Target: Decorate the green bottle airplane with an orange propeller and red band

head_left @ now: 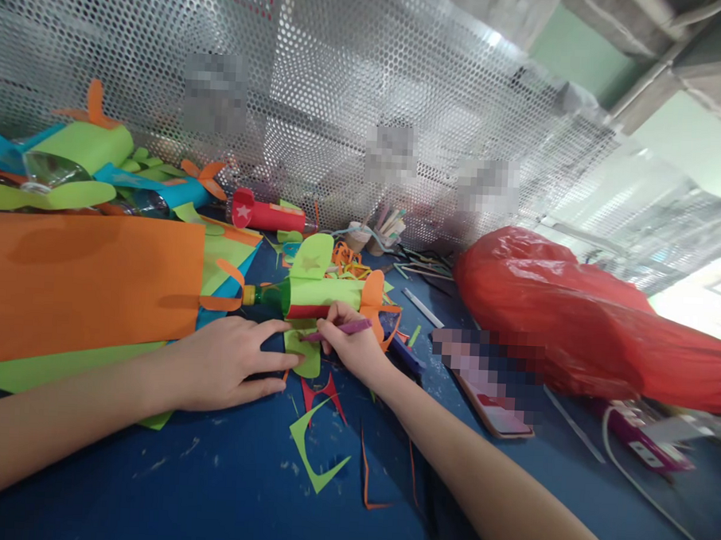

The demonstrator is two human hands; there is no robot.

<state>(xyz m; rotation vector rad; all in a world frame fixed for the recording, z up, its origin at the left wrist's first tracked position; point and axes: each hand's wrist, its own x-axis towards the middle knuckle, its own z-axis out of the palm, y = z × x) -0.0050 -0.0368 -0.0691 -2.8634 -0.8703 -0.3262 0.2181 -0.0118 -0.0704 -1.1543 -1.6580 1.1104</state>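
A plastic bottle airplane (329, 289) lies on its side, wrapped in light green and red paper. Its yellow cap points left beside an orange propeller (223, 303), and orange tail fins (374, 296) stand at the other end. The upper green wing (312, 257) bears a star. My right hand (348, 345) grips a purple marker (352, 327), its tip at the lower green wing (302, 361). Fingers spread and flat, my left hand (232, 364) rests with its fingertips on or beside that wing's left edge.
Orange and green paper sheets (90, 290) lie left, with other bottle planes (154, 193) behind. Green scraps (317, 451) litter the blue table (208, 486). A phone (481, 383) and red plastic bag (574, 311) are on the right. A perforated metal screen (321, 85) rises behind.
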